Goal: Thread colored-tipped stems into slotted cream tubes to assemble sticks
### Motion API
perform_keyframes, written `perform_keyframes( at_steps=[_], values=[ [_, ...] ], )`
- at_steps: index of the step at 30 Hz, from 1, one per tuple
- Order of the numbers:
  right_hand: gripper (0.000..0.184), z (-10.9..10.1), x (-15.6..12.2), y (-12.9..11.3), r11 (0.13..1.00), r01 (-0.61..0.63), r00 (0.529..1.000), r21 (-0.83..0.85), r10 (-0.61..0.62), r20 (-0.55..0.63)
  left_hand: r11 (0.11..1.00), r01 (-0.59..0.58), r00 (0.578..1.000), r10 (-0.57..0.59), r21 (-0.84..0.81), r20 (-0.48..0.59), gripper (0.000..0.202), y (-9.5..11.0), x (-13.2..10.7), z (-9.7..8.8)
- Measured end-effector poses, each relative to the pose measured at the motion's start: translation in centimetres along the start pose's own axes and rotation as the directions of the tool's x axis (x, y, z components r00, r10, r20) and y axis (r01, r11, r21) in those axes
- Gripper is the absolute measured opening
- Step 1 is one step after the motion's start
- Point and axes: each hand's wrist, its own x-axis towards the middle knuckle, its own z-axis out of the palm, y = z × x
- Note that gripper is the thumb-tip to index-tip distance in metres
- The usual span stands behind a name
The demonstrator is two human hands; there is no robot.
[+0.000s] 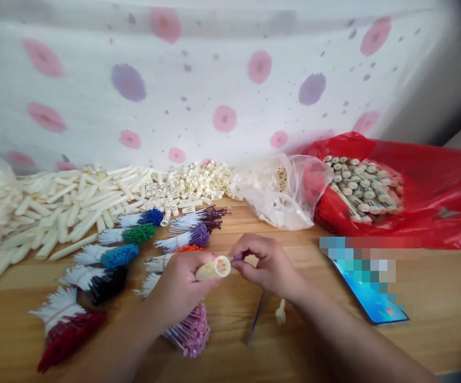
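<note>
While my left grip (178, 287) is clamped around the cream tube (207, 271), hollow end showing, my right grip (268, 263) pinches a thin purple piece (236, 258) just beside that opening. I hold both above the counter (230, 354), with the pink bundle (195, 331) near my left grip and a blue screen (368, 300) off to the right.

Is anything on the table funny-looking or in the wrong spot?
One small cream piece lies by itself near the right hand, away from the heaped cream pieces, so it looks a bit stray. I can't see anything clearly broken.
</note>
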Motion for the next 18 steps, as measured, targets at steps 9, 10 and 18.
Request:
perform_keyframes(
  at_steps=[9, 10, 18],
  values=[
    [0.009, 1.8, -0.4, 0.3, 0.946, -0.162, 0.976, 0.282, 0.195, -0.094, 0.976, 0.082, 0.997, -0.083, -0.202, 0.008, 0.025, -0.6, 0.5, -0.3],
    [0.009, 1.9, -0.4, 0.2, 0.948, -0.161, 0.974, 0.274, 0.197, -0.111, 0.981, 0.076, 0.997, -0.074, -0.178, 0.014, 0.024, -0.5, 0.5, -0.2],
    [0.026, -1.3, -2.4, -5.0, 0.948, 0.181, 0.913, -0.262, -0.261, -0.314, 0.981, -0.185, 0.952, 0.163, -0.065, -0.26, 0.034, -1.5, 0.3, -0.3]
  ],
)
